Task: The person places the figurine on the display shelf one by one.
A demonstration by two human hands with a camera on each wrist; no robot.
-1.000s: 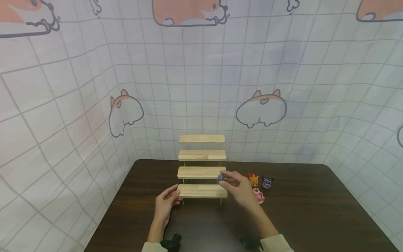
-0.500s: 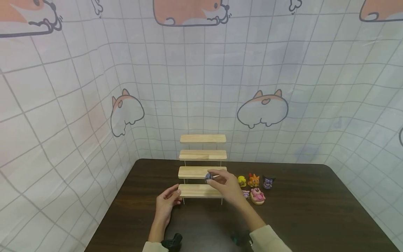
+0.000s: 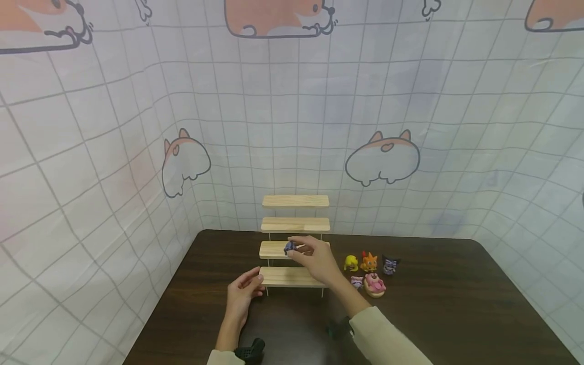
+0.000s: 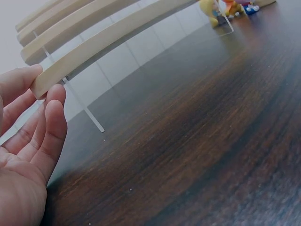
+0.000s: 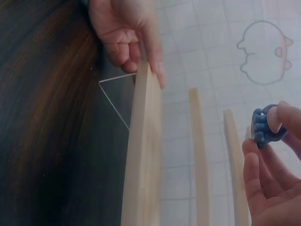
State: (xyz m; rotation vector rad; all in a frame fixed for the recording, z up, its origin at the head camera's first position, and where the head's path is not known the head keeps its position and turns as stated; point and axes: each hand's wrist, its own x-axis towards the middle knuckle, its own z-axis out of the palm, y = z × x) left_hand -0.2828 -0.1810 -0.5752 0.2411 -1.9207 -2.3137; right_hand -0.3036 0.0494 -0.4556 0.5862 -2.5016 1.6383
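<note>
A wooden tiered display stand (image 3: 292, 277) with several pale planks on thin clear legs stands on the table. My left hand (image 3: 242, 296) pinches the left end of its lowest plank (image 4: 89, 52), thumb above and fingertips below in the left wrist view. Between the thumb and fingers of my right hand (image 3: 317, 261) is a small dark blue figurine (image 5: 264, 126). In the head view this figurine appears in front of the second plank from the bottom (image 3: 270, 249), near its middle. Whether it touches that plank cannot be told.
Right of the stand several toy figurines sit on the dark wooden table (image 3: 433, 304): a yellow one (image 3: 351, 262), an orange one (image 3: 369, 262), a black-and-purple one (image 3: 390, 265), a small pink-and-white one (image 3: 357, 282) and a larger pink one (image 3: 375, 285). A grid-patterned cloth (image 3: 301, 152) hangs behind.
My right hand has carried the blue figurine left and slightly upward, from the stand's right side to around its middle. The left hand keeps its hold on the lowest plank.
</note>
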